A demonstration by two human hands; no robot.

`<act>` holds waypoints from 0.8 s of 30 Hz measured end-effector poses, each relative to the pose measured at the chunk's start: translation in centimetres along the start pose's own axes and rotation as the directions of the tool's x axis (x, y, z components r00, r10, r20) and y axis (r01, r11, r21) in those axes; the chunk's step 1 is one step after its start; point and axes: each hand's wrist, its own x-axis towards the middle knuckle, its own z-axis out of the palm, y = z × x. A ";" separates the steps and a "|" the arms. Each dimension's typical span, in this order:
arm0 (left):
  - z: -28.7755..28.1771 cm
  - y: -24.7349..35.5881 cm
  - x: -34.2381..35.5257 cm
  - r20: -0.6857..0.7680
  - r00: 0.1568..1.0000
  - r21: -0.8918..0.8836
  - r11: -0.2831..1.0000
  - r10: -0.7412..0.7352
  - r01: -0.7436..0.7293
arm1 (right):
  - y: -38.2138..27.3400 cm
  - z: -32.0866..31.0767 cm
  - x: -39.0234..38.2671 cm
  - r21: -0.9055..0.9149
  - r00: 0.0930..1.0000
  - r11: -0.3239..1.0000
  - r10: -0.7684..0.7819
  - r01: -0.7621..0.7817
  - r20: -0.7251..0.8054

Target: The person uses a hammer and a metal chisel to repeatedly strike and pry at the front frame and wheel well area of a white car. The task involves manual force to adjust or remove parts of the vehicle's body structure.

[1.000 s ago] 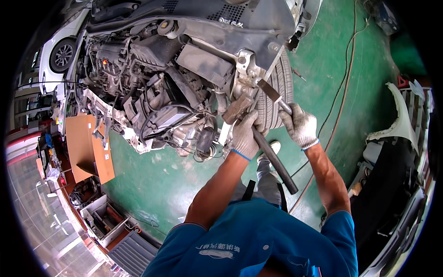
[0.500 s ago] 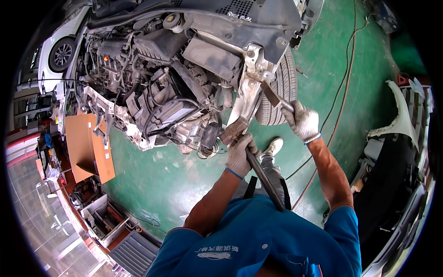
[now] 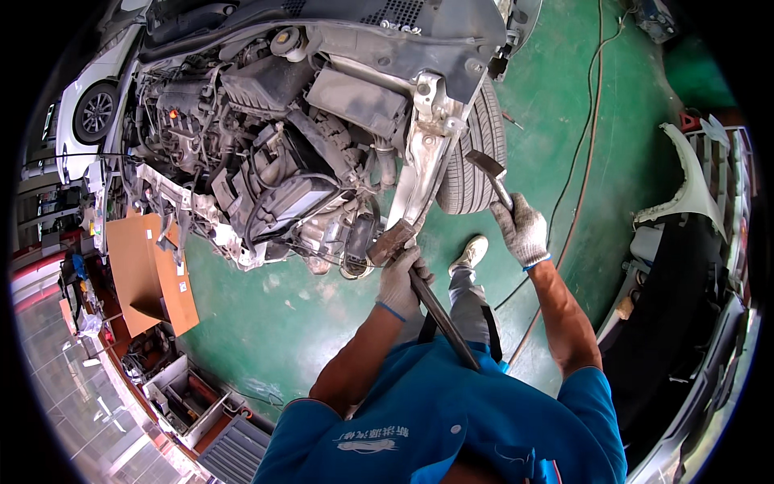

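Observation:
My left hand (image 3: 402, 284), in a pale knit glove, is closed round the handle of a sledgehammer (image 3: 445, 319) just below its rusty block head. The long handle slants back against my blue shirt. The head lies beside the front end of the bare metal body rail (image 3: 422, 165); whether they touch I cannot tell. My right hand (image 3: 522, 231), also gloved, grips a body hammer (image 3: 504, 194) with a long, thin head. That head is in the air in front of the car's tyre (image 3: 474, 173), apart from the rail.
The opened engine bay (image 3: 274, 153) fills the upper left. A cardboard sheet (image 3: 145, 270) and a parts box (image 3: 187, 407) are at left. A hose (image 3: 592, 141) runs along the green floor, near a screwdriver-like tool (image 3: 511, 120). A white fender (image 3: 685, 185) stands at right.
My right hand has drawn the body hammer back from the rail, and its head has turned. My left hand still holds the sledgehammer near the rail's end. The whole view has shifted slightly.

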 end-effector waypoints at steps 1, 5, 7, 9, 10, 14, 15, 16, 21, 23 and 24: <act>-0.3 0.1 0.1 -0.018 1.000 0.007 1.000 -0.010 0.010 | 0.0 0.2 -0.4 0.002 0.999 0.999 0.033 -0.033 -0.001; -1.2 0.4 0.2 -0.011 0.999 -0.057 0.998 -0.035 0.035 | -0.9 0.6 -1.2 0.075 0.997 0.995 0.069 -0.068 -0.017; -1.4 0.6 0.2 0.015 0.999 -0.086 0.995 -0.052 0.053 | -1.7 0.4 -1.0 0.071 0.997 0.995 0.068 -0.065 -0.034; -1.6 0.6 0.0 0.001 0.998 -0.101 0.993 -0.061 0.060 | -2.8 -0.1 -0.7 0.108 0.997 0.994 0.019 -0.010 -0.080; -1.6 0.7 -0.2 -0.013 0.999 -0.096 0.994 -0.049 0.048 | -3.3 -0.4 -0.6 0.142 0.993 0.990 -0.007 0.024 -0.119; -1.1 0.8 -1.2 -0.107 0.994 -0.026 0.999 0.028 -0.031 | -5.3 -1.5 0.1 0.224 0.948 0.953 -0.137 0.206 -0.286; -0.8 0.9 -1.5 -0.114 0.992 -0.020 0.999 0.046 -0.049 | -5.7 -1.7 0.2 0.233 0.927 0.937 -0.176 0.261 -0.332; -0.3 1.1 -1.9 -0.102 0.993 -0.022 0.998 0.058 -0.061 | -6.0 -2.0 0.2 0.215 0.923 0.938 -0.191 0.272 -0.334; 4.6 3.2 -3.4 -0.042 0.959 0.175 0.947 0.282 -0.270 | -6.4 -2.9 -0.1 0.723 0.972 0.675 0.236 -0.149 -0.020; 7.6 5.0 -2.8 -0.008 0.925 0.295 0.884 0.380 -0.361 | -6.1 -2.8 0.0 0.832 0.952 0.530 0.306 -0.164 -0.007; 9.0 5.8 -2.4 0.123 0.836 0.431 0.731 0.534 -0.530 | -5.8 -2.5 0.2 0.876 0.951 0.462 0.309 -0.140 -0.011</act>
